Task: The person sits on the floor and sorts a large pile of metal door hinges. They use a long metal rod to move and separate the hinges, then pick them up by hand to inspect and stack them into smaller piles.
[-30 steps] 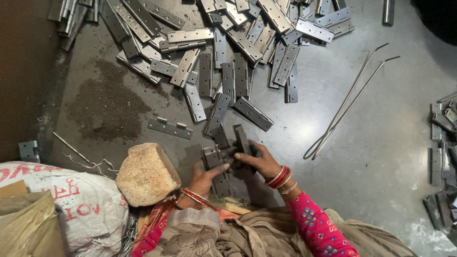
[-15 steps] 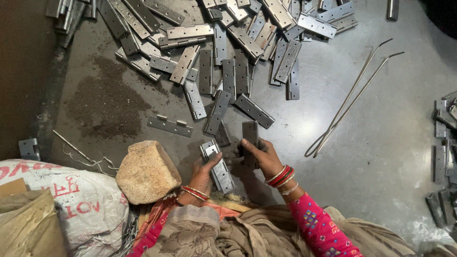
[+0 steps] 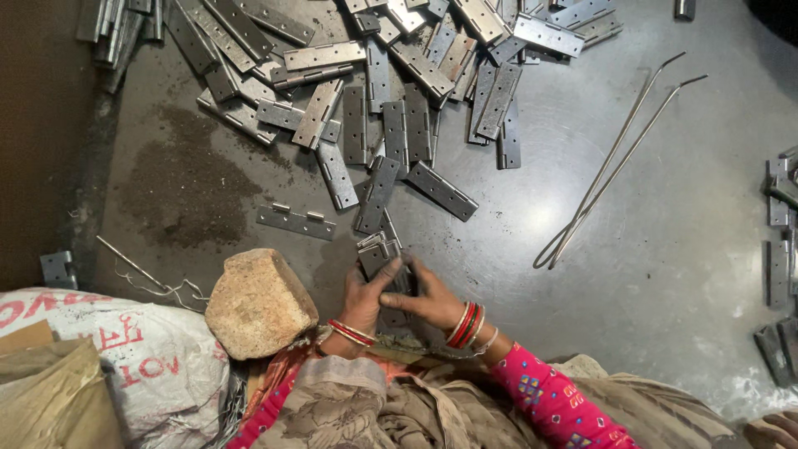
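Half a second ago the left hand (image 3: 363, 298) and right hand (image 3: 426, 296) each held a hinge leaf apart, and now they have drawn together, pressing both leaves into one hinge (image 3: 384, 264) between them.

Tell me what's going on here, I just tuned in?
A person sitting on the floor holds a metal hinge piece between the left hand and the right hand, fingers closed around it. A large pile of hinge leaves lies ahead on the dark floor, a rough stone block beside the left wrist, and bent wire rods to the right.
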